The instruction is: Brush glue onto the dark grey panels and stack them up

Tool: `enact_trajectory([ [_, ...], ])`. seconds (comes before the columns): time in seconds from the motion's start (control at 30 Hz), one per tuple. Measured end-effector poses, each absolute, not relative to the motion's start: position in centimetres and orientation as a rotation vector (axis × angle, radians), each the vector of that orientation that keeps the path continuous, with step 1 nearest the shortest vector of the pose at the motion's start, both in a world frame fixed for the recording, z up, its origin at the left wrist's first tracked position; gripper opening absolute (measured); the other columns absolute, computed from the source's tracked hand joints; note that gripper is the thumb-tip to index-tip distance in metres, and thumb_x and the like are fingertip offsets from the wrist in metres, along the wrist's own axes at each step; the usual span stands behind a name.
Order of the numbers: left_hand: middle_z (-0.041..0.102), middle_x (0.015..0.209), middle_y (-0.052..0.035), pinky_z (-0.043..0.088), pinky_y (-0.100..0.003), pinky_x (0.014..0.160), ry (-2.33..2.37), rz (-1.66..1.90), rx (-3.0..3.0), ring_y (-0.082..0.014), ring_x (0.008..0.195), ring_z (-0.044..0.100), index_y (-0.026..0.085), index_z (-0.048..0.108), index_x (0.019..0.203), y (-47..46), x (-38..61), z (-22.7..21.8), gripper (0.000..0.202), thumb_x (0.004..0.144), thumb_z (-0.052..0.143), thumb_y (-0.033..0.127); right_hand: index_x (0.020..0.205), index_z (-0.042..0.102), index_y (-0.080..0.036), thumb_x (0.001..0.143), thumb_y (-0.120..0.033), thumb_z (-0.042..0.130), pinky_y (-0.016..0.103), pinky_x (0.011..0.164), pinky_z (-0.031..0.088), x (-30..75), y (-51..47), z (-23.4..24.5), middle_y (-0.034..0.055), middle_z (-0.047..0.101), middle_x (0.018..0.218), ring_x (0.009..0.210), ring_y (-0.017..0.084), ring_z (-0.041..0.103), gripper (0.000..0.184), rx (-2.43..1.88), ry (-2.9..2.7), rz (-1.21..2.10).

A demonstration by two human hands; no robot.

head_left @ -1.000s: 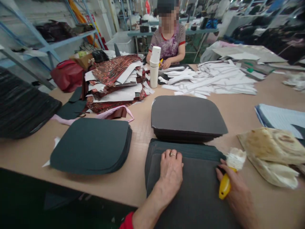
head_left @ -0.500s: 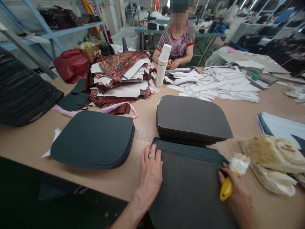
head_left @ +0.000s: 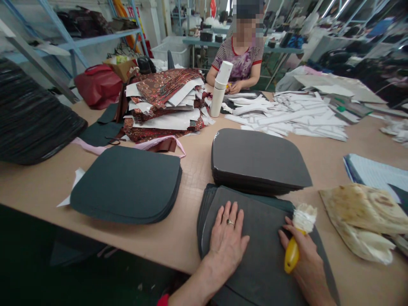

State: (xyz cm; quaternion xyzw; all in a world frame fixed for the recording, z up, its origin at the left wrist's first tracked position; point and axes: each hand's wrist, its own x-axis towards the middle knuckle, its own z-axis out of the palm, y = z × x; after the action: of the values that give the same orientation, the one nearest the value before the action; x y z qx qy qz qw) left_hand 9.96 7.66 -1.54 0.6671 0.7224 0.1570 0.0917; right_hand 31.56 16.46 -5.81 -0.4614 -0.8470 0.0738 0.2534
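My left hand (head_left: 228, 236) lies flat, fingers spread, on a dark grey panel (head_left: 255, 255). Beneath that panel is a pile of dark green panels (head_left: 207, 204), whose edges show at the left and along the back. My right hand (head_left: 304, 250) is closed around a brush (head_left: 292, 255) with a yellow handle and white, caked bristles pointing up and away. Its fingertips rest at the right part of the grey panel. Just behind stands a stack of dark grey panels (head_left: 258, 155) with rounded corners. To the left sits a stack of dark green panels (head_left: 127, 182).
A stained cloth (head_left: 360, 216) and a notebook (head_left: 379, 174) lie at the right. Farther back are piled patterned pieces (head_left: 168, 91), a white bottle (head_left: 218, 97) and white strips (head_left: 293, 110). A co-worker (head_left: 239, 59) sits across the table. A black stack (head_left: 35, 119) stands far left.
My left hand has moved right, from the panel's left edge onto its surface. The grey panel has shifted and turned on the pile. My right hand, still holding the brush, has moved slightly left.
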Motion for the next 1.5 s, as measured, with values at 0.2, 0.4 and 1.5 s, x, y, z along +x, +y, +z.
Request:
enact_trajectory([
  [0.2, 0.041, 0.139, -0.0184, 0.037, -0.055, 0.101, 2.507, 0.487, 1.799, -0.032, 0.132, 0.032, 0.011, 0.036, 0.135, 4.5, 5.5, -2.8, 0.054, 0.088, 0.046, 0.035, 0.098, 0.057, -0.019, 0.089, -0.041, 0.046, 0.045, 0.087, 0.049, 31.3, 17.1, -6.4, 0.013, 0.06, 0.117, 0.105, 0.027, 0.058, 0.026, -1.196, -2.264, 0.142],
  [0.4, 0.055, 0.124, -0.0157, 0.047, -0.048, 0.092, 2.422, 0.781, 1.668, -0.0276, 0.116, 0.051, 0.014, 0.043, 0.128, 7.5, 2.3, -2.5, 0.044, 0.09, 0.041, 0.036, 0.1, 0.057, -0.024, 0.086, -0.026, 0.054, 0.041, 0.087, 0.051, 31.6, 15.3, -4.7, 0.0082, 0.061, 0.118, 0.108, 0.023, 0.057, 0.015, -1.075, -2.285, 0.282],
  [1.5, 0.052, 0.075, -0.0007, 0.037, -0.031, 0.071, 1.571, 0.582, 1.748, -0.0182, 0.076, 0.05, 0.02, 0.05, 0.069, 25.7, 20.6, 0.6, 0.01, 0.079, 0.049, 0.02, 0.101, 0.053, -0.021, 0.083, -0.018, 0.058, 0.044, 0.082, 0.046, 37.9, 17.5, -3.1, 0.0103, 0.063, 0.112, 0.098, 0.026, 0.058, 0.019, -1.47, -1.811, 0.235],
])
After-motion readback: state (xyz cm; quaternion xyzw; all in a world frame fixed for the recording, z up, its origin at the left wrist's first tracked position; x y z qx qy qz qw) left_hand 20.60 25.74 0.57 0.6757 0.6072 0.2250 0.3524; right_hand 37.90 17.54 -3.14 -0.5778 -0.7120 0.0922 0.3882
